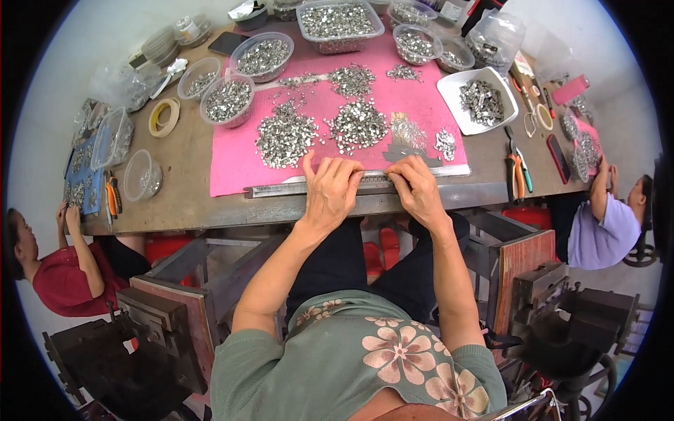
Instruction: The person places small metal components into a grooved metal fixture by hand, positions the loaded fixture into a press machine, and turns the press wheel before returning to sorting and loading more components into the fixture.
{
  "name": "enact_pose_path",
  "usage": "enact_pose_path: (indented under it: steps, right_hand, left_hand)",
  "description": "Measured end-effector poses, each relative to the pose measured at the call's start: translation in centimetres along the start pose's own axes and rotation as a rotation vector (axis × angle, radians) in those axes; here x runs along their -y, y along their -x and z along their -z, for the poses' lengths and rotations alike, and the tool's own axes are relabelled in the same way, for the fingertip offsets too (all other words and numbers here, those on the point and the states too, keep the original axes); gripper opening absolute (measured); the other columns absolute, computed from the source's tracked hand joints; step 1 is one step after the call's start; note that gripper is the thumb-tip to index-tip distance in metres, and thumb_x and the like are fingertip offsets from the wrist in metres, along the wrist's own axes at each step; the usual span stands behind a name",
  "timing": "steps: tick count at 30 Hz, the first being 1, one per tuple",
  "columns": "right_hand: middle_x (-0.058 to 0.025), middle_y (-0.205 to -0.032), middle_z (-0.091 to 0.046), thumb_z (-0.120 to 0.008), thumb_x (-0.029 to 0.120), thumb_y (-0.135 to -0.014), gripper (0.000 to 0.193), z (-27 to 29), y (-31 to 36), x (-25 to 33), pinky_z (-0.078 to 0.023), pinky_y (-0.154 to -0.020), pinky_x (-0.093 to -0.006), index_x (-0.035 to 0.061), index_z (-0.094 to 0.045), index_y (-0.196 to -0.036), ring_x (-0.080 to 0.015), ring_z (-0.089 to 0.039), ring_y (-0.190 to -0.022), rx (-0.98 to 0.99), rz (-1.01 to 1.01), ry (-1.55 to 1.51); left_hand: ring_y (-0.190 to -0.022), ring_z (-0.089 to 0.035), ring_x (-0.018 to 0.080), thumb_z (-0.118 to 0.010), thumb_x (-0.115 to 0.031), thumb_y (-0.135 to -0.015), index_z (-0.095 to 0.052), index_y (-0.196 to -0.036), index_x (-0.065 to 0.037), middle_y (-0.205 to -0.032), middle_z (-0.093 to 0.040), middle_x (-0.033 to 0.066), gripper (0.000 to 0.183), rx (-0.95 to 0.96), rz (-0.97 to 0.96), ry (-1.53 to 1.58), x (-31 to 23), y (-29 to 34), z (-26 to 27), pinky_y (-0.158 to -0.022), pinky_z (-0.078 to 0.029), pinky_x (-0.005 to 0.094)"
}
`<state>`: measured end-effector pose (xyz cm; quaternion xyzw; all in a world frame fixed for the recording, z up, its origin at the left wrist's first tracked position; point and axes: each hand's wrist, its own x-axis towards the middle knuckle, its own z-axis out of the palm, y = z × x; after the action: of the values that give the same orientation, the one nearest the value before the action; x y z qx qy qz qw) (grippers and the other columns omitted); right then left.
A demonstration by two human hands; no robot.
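A long metal rail lies along the front edge of the pink mat, right before me. Between my hands a short row of small metal links sits on it. My left hand is closed at the row's left end, thumb and fingertips pressed together. At the other end my right hand pinches in the same way. Just beyond the right hand are dark grey flat strips and a bunch of thin silvery pieces. Whatever is under the fingertips is partly hidden.
Loose metal link piles cover the mat. Behind stand tubs of pieces; a white dish is at right. Pliers and a tape roll lie on the table. Co-workers sit left and right.
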<state>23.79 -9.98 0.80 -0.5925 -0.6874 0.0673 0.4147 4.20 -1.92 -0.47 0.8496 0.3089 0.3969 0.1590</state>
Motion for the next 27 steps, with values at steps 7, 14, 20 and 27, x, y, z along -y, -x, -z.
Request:
enact_pose_path:
  steps: [7,14,20,27]
  right_hand:
    - [-0.0092,-0.094,-0.064,-0.073,0.002,-0.086,0.010,-0.2,0.7,0.2,-0.047,-0.082,-0.0394,0.0017,-0.070,-0.095,-0.0285,-0.060,-0.090,-0.024,-0.032,-0.026]
    - [-0.0090,-0.093,-0.068,-0.074,0.003,-0.086,0.008,-0.5,1.0,0.1,-0.048,-0.084,-0.0373,0.0017,-0.072,-0.094,-0.0269,-0.063,-0.090,-0.091,-0.165,-0.148]
    - [-0.0086,-0.090,-0.070,-0.075,0.004,-0.086,0.009,-0.7,0.8,0.0,-0.048,-0.083,-0.0360,0.0014,-0.073,-0.095,-0.0260,-0.064,-0.086,-0.118,-0.181,-0.156]
    - [-0.0078,-0.091,-0.069,-0.078,0.009,-0.084,0.014,-1.3,1.1,0.0,-0.047,-0.082,-0.0369,0.0030,-0.071,-0.095,-0.0266,-0.063,-0.087,-0.138,-0.037,-0.018]
  left_hand:
    - [-0.085,-0.063,0.0208,-0.072,-0.011,-0.091,-0.068,-0.097,-0.008,-0.087,-0.067,0.0013,0.007,-0.004,-0.011,-0.001,0.1,0.1,-0.1,-0.111,-0.028,0.0548]
    - [-0.088,-0.065,0.0208,-0.073,-0.009,-0.089,-0.069,-0.099,-0.009,-0.092,-0.069,0.0025,0.010,-0.105,0.043,0.081,1.4,0.7,2.6,-0.112,-0.031,0.0492]
    - [-0.104,-0.060,0.0250,-0.082,-0.016,-0.082,-0.070,-0.107,-0.011,-0.106,-0.067,0.0059,0.028,-0.149,0.214,-0.123,5.9,5.4,9.9,-0.107,-0.033,0.0477]
    - [-0.115,-0.054,0.0269,-0.085,-0.022,-0.078,-0.070,-0.116,-0.010,-0.118,-0.061,0.0073,0.042,-0.091,0.128,-0.438,7.7,7.6,11.2,-0.108,-0.031,0.0464]
